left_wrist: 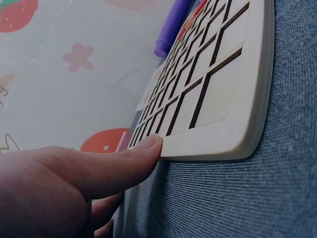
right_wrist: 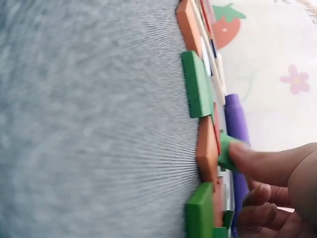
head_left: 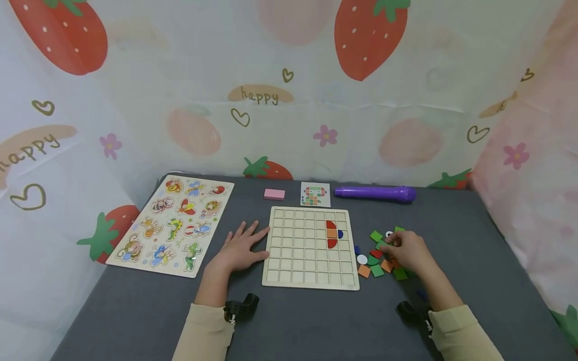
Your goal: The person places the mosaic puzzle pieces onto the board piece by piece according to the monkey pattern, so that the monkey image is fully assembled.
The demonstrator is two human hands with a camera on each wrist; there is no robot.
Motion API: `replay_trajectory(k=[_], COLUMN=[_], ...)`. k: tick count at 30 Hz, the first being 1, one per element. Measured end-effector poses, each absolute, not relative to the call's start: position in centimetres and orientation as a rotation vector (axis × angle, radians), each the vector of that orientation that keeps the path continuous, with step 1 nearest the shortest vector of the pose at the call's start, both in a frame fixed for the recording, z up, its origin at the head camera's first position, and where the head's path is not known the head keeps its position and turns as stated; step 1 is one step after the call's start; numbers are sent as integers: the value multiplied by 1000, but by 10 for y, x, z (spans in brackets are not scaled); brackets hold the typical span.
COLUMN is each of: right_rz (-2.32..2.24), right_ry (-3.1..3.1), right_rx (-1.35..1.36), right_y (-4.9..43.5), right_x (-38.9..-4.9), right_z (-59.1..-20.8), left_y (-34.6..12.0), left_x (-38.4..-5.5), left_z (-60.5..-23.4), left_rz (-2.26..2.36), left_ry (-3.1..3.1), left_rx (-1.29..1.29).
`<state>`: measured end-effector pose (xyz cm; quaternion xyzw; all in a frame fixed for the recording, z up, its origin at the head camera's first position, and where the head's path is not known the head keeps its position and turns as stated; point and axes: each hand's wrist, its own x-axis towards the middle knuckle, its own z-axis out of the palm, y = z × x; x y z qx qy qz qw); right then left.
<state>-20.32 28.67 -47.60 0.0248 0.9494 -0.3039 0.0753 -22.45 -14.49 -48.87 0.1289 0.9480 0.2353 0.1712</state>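
Observation:
A pale wooden grid board (head_left: 298, 277) lies in the middle of the table. My left hand (head_left: 239, 250) is spread flat beside it, with the thumb touching its left edge; the left wrist view shows the thumb tip on the rim. On the board, two red half-round pieces (head_left: 331, 224) flank an orange square (head_left: 331, 233), and a blue half-round piece (head_left: 340, 234) sits to their right. Over the loose tiles on the right, my right hand (head_left: 408, 253) pinches a green tile (right_wrist: 227, 152) between thumb and fingers. The thumb partly covers that tile.
Loose green, orange, red, blue and white pieces (head_left: 376, 271) are scattered right of the board. Behind it lie a pink block (head_left: 274, 194), a pattern card (head_left: 315, 200) and a purple microphone-shaped stick (head_left: 375, 193). An insect picture puzzle board (head_left: 173, 228) is at left.

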Motion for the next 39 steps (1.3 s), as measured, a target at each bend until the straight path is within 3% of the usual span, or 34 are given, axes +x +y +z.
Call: replay_trajectory(k=[20, 39], right_rz=[-1301, -1320], right_ry=[2606, 2570], right_rx=[1, -162], right_y=[261, 206], right_x=[-205, -226], right_z=[-448, -460], left_y=[-144, -144], left_x=[-226, -227], left_z=[-492, -491], left_rz=[650, 639], left_ry=[2693, 2703], left_rx=[365, 363])
